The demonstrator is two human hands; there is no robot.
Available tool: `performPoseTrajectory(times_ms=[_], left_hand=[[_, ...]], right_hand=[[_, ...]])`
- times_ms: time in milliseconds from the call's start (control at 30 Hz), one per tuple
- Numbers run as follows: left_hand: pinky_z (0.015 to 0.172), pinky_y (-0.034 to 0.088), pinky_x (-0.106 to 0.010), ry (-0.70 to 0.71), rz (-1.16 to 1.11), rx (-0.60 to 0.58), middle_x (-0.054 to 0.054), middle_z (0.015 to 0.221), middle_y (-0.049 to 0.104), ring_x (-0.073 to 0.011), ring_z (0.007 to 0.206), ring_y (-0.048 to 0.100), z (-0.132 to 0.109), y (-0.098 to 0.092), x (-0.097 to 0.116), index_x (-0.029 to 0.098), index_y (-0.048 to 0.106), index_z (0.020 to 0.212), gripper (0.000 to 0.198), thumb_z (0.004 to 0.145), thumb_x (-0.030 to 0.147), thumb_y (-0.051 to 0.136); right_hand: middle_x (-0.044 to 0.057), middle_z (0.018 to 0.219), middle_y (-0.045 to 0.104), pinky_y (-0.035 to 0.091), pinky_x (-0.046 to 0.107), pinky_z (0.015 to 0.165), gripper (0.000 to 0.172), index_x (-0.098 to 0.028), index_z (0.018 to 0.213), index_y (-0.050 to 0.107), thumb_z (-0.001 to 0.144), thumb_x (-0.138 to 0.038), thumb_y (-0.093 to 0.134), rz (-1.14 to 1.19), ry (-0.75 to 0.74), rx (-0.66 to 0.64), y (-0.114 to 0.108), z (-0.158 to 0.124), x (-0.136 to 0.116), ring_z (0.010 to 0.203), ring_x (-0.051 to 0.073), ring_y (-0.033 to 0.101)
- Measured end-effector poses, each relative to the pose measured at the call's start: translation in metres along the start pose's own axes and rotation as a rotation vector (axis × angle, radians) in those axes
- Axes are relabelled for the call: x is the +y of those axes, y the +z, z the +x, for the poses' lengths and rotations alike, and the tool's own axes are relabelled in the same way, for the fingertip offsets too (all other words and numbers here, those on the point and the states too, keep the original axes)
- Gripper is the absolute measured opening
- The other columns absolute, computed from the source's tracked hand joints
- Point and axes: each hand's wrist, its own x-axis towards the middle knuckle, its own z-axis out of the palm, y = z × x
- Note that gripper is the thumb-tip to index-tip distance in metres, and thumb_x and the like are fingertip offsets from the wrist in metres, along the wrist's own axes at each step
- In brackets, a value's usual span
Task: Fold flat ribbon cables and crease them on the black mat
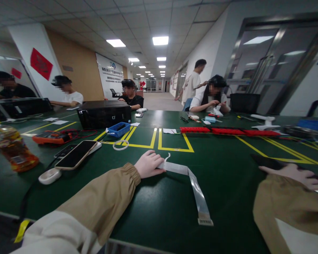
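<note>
My left hand is closed on one end of a flat grey ribbon cable, near the middle of the table. From my fingers the cable runs right, then bends toward me. Its far end, a wide connector, lies on the green tabletop. A thin white strip curls up beside my fingertips. At the right edge, my right hand grips a dark flat object; blur and the frame's edge hide what kind it is.
On the left are a drink bottle, a phone, an orange multimeter and a roll of tape. Farther back are a black box, a blue tray and red strips. Several people sit across the table.
</note>
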Motion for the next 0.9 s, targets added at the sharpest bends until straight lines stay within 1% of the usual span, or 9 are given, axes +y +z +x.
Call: performPoseTrajectory(times_ms=[67,100,133,233,400,500,600,733,900], left_hand=[[0.093,0.035,-0.035,0.0,-0.017,0.011,-0.002,0.083,0.06,-0.0164,0.083,0.056,0.0,-0.001,0.0,0.019,0.056,0.099,0.036,0.086,0.051,0.044],[0.093,0.036,-0.035,0.0,-0.023,0.015,-0.002,0.084,0.06,-0.0164,0.083,0.056,0.0,-0.002,0.0,0.019,0.056,0.1,0.037,0.086,0.051,0.044],[0.093,0.036,-0.035,0.001,-0.028,0.018,-0.002,0.084,0.06,-0.0164,0.083,0.056,0.0,-0.002,0.001,0.019,0.056,0.1,0.037,0.086,0.051,0.044],[0.093,0.036,-0.035,0.003,-0.04,0.027,-0.002,0.084,0.061,-0.0161,0.083,0.056,0.0,-0.003,0.001,0.019,0.056,0.101,0.038,0.086,0.051,0.044],[0.093,0.037,-0.035,-0.002,-0.053,0.037,-0.002,0.085,0.061,-0.0161,0.083,0.056,0.0,-0.002,0.002,0.02,0.056,0.103,0.036,0.085,0.05,0.045],[0.093,0.036,-0.035,-0.008,-0.061,0.049,-0.003,0.086,0.061,-0.0164,0.085,0.056,0.0,-0.002,0.003,0.02,0.056,0.105,0.036,0.085,0.048,0.045],[0.093,0.036,-0.035,-0.009,-0.079,0.068,-0.003,0.089,0.061,-0.0164,0.087,0.056,0.001,-0.003,0.003,0.019,0.055,0.106,0.035,0.086,0.046,0.045],[0.093,0.036,-0.034,-0.008,-0.088,0.074,-0.003,0.09,0.061,-0.016,0.087,0.056,0.001,-0.006,0.004,0.02,0.054,0.107,0.035,0.085,0.046,0.046],[0.094,0.036,-0.036,-0.009,-0.072,0.078,-0.003,0.088,0.061,-0.0168,0.086,0.056,0.0,-0.01,0.007,0.02,0.055,0.104,0.036,0.085,0.049,0.045]], right_hand=[[0.042,0.11,0.036,0.011,0.055,0.068,0.091,-0.004,0.116,0.058,0.053,-0.069,0.069,-0.02,0.234,-0.112,0.013,0.01,0.007,0.109,0.051,0.028],[0.041,0.114,0.035,0.011,0.054,0.07,0.091,-0.006,0.119,0.056,0.05,-0.062,0.076,-0.025,0.302,-0.156,0.017,0.012,0.009,0.111,0.051,0.027],[0.039,0.117,0.034,0.011,0.054,0.071,0.09,-0.009,0.121,0.055,0.048,-0.056,0.08,-0.024,0.316,-0.178,0.021,0.014,0.01,0.112,0.05,0.026],[0.034,0.12,0.035,0.012,0.052,0.072,0.077,-0.014,0.114,0.06,0.049,-0.05,0.081,-0.011,0.215,-0.149,0.022,0.012,0.005,0.11,0.048,0.027],[0.025,0.113,0.044,0.016,0.048,0.073,0.057,-0.017,0.103,0.062,0.057,-0.049,0.077,-0.057,-0.108,-0.01,0.005,-0.005,-0.024,0.101,0.04,0.035],[0.018,0.112,0.046,0.019,0.044,0.073,0.053,-0.02,0.103,0.06,0.06,-0.048,0.074,-0.036,-0.348,0.003,-0.01,-0.023,-0.05,0.097,0.036,0.036],[0.014,0.114,0.047,0.022,0.039,0.073,0.051,-0.021,0.107,0.057,0.066,-0.049,0.069,0.062,-0.608,0.006,-0.026,-0.045,-0.079,0.1,0.031,0.036],[0.01,0.116,0.047,0.027,0.038,0.077,0.048,-0.02,0.103,0.058,0.064,-0.048,0.068,0.184,-0.902,-0.082,-0.04,-0.079,-0.113,0.101,0.028,0.04],[0.007,0.117,0.048,0.031,0.04,0.081,0.044,-0.024,0.098,0.059,0.061,-0.046,0.068,0.329,-1.112,-0.289,-0.043,-0.118,-0.136,0.102,0.028,0.044]])
